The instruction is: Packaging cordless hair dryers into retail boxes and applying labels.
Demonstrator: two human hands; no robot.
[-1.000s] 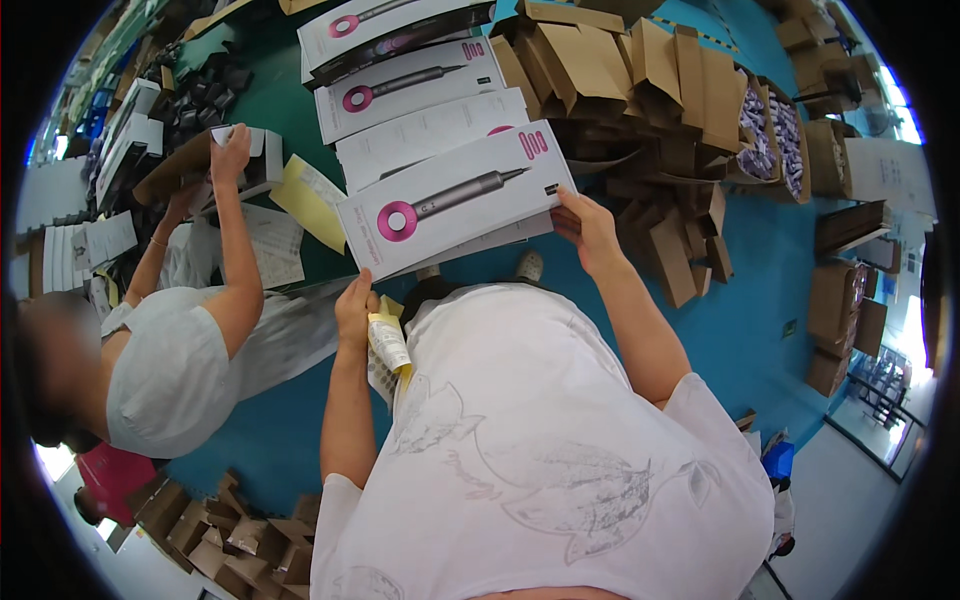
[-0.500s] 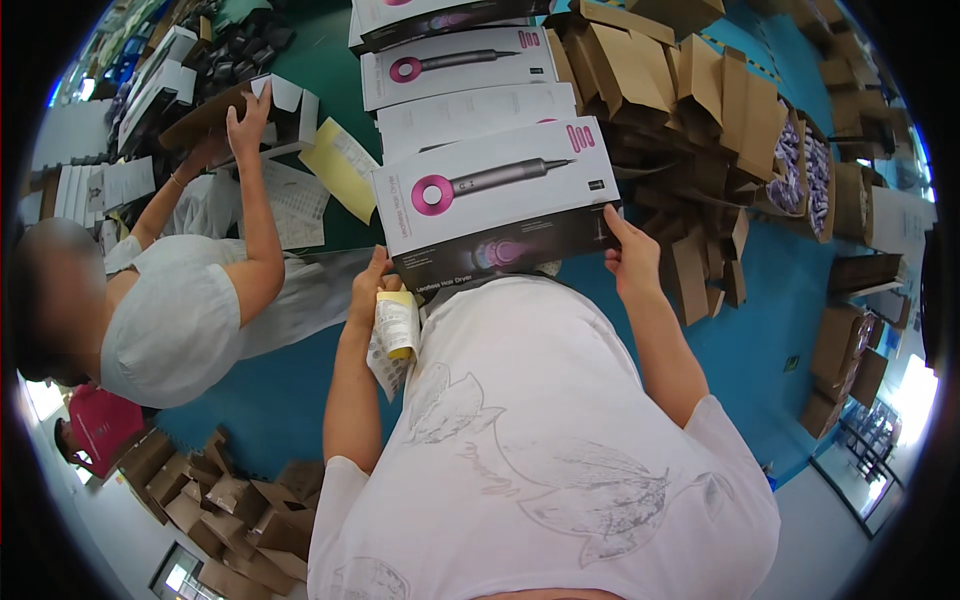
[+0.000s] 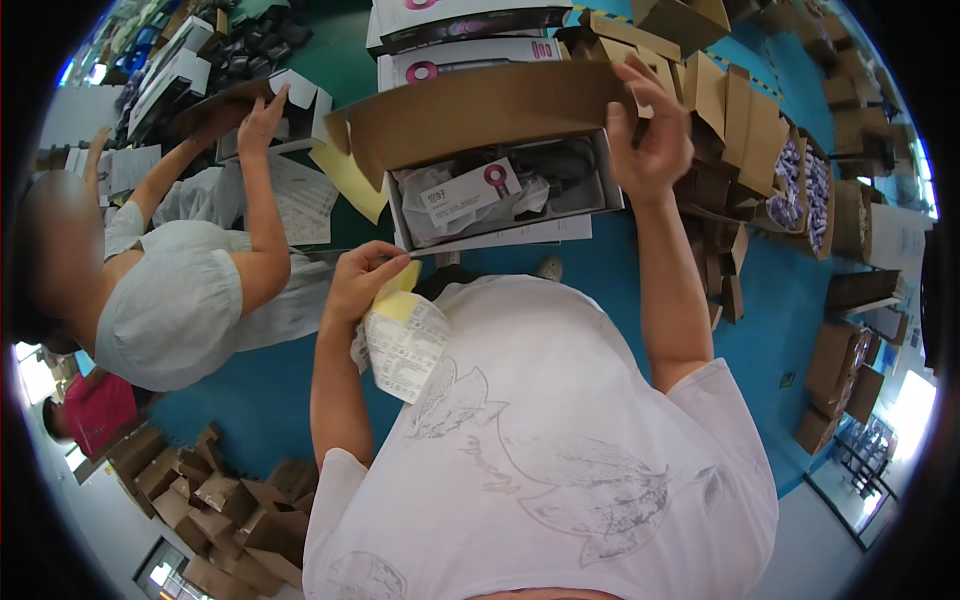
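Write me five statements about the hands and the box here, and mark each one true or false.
1. The box in front of the person is open. True.
2. The left hand is empty. False: it holds yellow-and-white printed paper.
3. A white card with a pink ring on it lies in the box. True.
4. The right hand is deep inside the box. False: it is at the right end of the raised lid.
5. The lid's inner side is brown. True.

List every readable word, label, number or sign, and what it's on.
Wording isn't copied out here; print stands on:
White card in open box: some legible.
Yellow-and-white label sheet, left hand: too small to read.
Far hair-dryer box, black side: too blurred.
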